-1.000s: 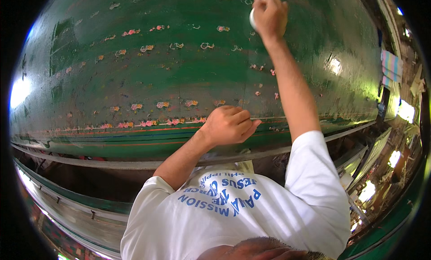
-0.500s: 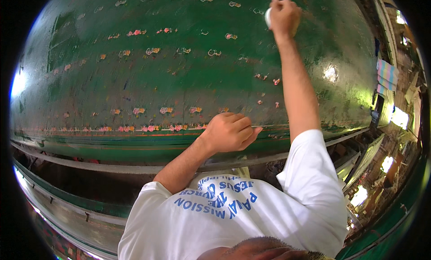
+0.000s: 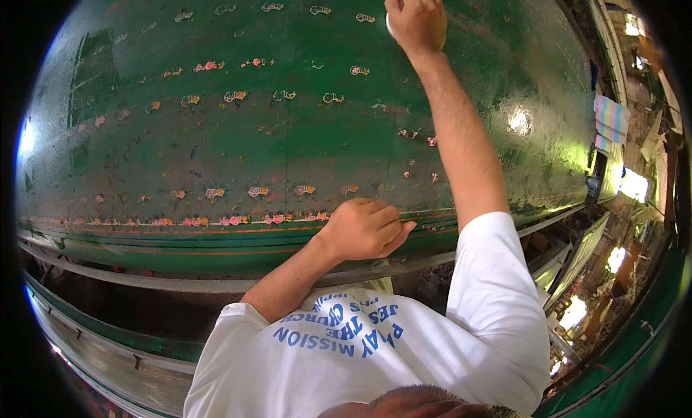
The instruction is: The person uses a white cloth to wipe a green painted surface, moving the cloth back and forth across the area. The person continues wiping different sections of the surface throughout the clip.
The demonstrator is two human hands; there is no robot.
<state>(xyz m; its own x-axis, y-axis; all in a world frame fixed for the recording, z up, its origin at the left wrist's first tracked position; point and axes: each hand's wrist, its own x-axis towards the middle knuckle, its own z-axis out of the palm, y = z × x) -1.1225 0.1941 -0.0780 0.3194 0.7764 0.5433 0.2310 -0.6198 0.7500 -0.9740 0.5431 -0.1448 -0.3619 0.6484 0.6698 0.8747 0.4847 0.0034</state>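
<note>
My right arm stretches across a broad green printing table, and my right hand (image 3: 419, 20) is at its far side. Its fingers are closed round a small white rounded thing (image 3: 390, 25), mostly hidden by the hand, pressed to or just over the green surface (image 3: 288, 140). Close to my body, my left hand (image 3: 365, 230) is curled into a fist above the table's near edge, thumb pointing right. Whatever it may hold is hidden. Small pink, yellow and white printed marks (image 3: 234, 96) run in rows over the surface, with one mark (image 3: 365, 18) just left of my right hand.
A metal rail (image 3: 158, 281) runs along the table's near side, with a dark gap beyond it. Another green-edged table (image 3: 137, 342) lies at the lower left. On the right hang striped cloths (image 3: 612, 122), beside a cluttered floor (image 3: 649, 158). Light glares off the green surface.
My right hand has moved left and farther away with the white thing in it. The left fist has stayed near the table's edge. The whole view has shifted slightly.
</note>
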